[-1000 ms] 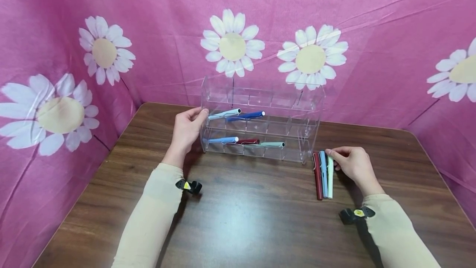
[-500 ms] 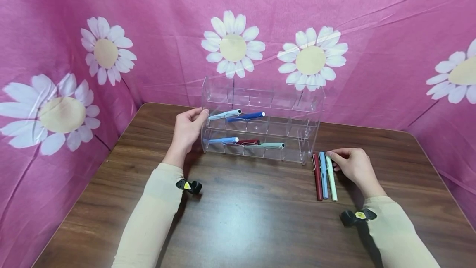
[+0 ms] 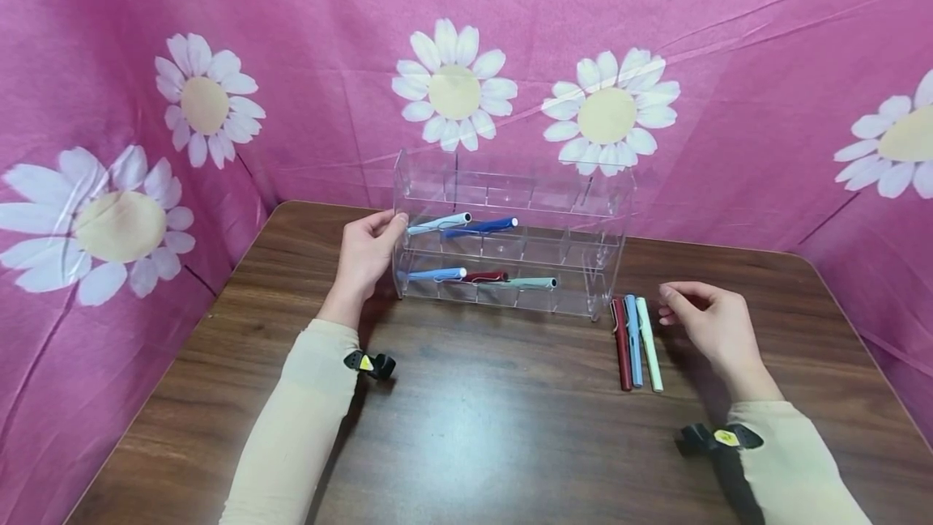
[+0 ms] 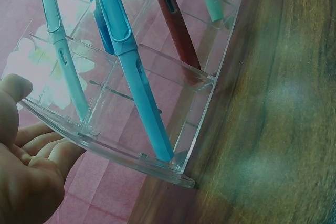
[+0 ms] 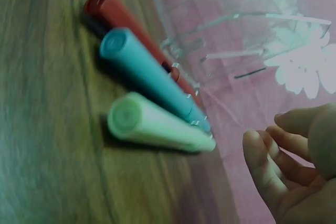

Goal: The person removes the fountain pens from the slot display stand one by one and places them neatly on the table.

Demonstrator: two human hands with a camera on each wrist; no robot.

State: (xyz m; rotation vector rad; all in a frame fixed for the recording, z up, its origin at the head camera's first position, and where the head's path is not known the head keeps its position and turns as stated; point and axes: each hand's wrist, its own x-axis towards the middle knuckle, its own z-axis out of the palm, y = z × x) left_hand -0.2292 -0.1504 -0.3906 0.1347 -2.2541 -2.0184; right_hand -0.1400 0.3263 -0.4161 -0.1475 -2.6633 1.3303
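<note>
My left hand (image 3: 367, 258) grips the left side wall of a clear tiered pen rack (image 3: 576, 253), thumb on one face and fingers behind. In the rack's middle tier lean a pale blue pen (image 3: 440, 224) and a dark blue pen (image 3: 483, 228). Its lowest tier holds a blue pen (image 3: 437, 275), a dark red pen (image 3: 486, 277) and a grey-green pen (image 3: 532, 283). Right of the rack, another dark red pen (image 3: 623, 347), a blue pen (image 3: 634, 343) and a light green pen (image 3: 649, 347) lie side by side. My right hand (image 3: 717, 330), holding nothing, hovers beside the light green one.
The wooden table (image 3: 466, 428) extends in front of the rack and out to both sides. Behind it hangs a pink cloth (image 3: 328, 87) printed with white daisies. A black wrist camera (image 3: 372, 364) sits on the left sleeve, another on the right.
The light green pen's lower end has swung right, away from the blue pen. My right hand has let go of it and drawn off to the right. My left hand stays put.
</note>
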